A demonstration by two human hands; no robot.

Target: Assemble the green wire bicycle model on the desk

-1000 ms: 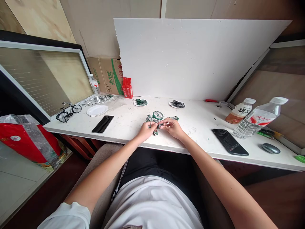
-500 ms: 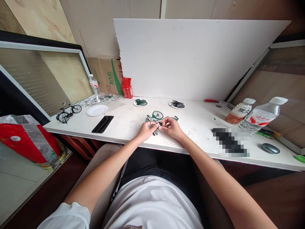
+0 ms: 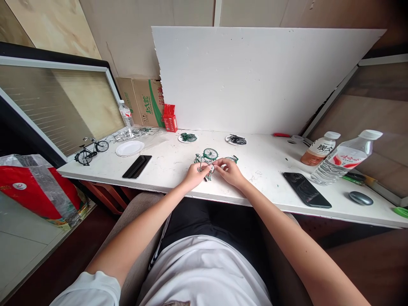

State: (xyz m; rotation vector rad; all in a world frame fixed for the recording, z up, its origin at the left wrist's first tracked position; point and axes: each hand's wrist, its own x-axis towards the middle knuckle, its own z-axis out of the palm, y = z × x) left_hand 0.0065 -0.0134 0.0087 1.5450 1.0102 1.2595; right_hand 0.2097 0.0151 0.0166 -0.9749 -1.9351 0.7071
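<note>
A small green model bicycle (image 3: 210, 156) lies on the white table (image 3: 261, 161) in front of me. My left hand (image 3: 195, 175) grips its frame from the left with fingers closed. My right hand (image 3: 230, 172) meets it from the right, its fingertips pinched at the middle of the bicycle on a small part I cannot name. One green wheel stands up just behind my fingers. Further back, two white plates hold parts: green ones (image 3: 188, 137) and black ones (image 3: 236, 139).
A black model bicycle (image 3: 91, 151), an empty white plate (image 3: 129, 148) and a black phone (image 3: 137, 166) lie at the left. Another black phone (image 3: 306, 189), two bottles (image 3: 342, 158), a grey mouse (image 3: 361, 198) sit at the right. A white board (image 3: 255, 80) stands behind.
My hands stay on the green bicycle; the right fingertips have shifted slightly at its middle. The view has dipped a little.
</note>
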